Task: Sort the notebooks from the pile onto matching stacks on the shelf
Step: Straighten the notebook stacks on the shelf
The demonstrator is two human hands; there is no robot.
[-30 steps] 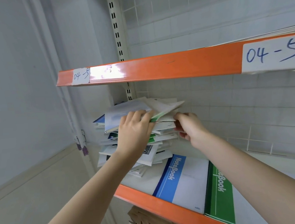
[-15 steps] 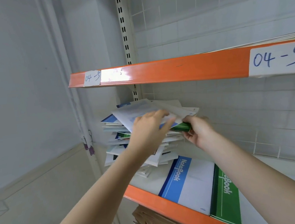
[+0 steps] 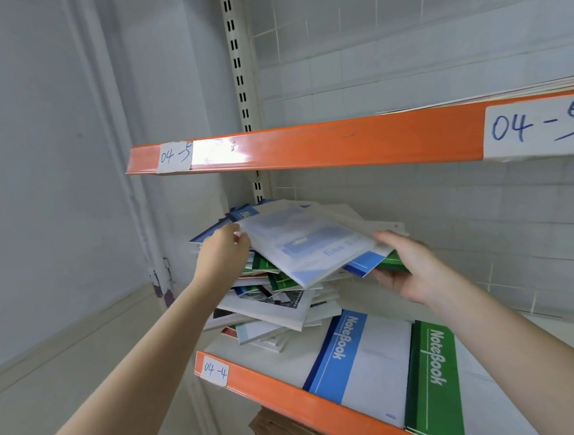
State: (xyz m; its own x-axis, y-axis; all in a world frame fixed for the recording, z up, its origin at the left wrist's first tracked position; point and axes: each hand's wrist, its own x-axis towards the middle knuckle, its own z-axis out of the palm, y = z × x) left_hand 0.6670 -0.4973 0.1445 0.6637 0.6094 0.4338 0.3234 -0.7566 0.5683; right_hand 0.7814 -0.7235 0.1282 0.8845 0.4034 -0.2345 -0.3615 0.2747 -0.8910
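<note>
A messy pile of notebooks (image 3: 272, 304) sits at the left end of the shelf marked 04-4 (image 3: 292, 392). My right hand (image 3: 408, 269) grips a small bundle lifted off the pile's top: a pale blue-and-white notebook (image 3: 310, 246) uppermost, a blue and a green one under it. My left hand (image 3: 225, 254) rests on the bundle's left edge, fingers curled against it. A blue "NoteBook" stack (image 3: 361, 355) and a green "NoteBook" stack (image 3: 432, 381) lie flat on the shelf to the pile's right.
An upper orange shelf beam labelled 04-5 (image 3: 324, 144) runs just above the pile. A slotted white upright (image 3: 240, 66) stands behind. White walls close the left and back. Brown paper items (image 3: 282, 434) lie under the lower shelf.
The top bundle has been pulled off the pile toward me and to the right. My left hand slid from on top of it to its left edge. The view dropped and moved closer.
</note>
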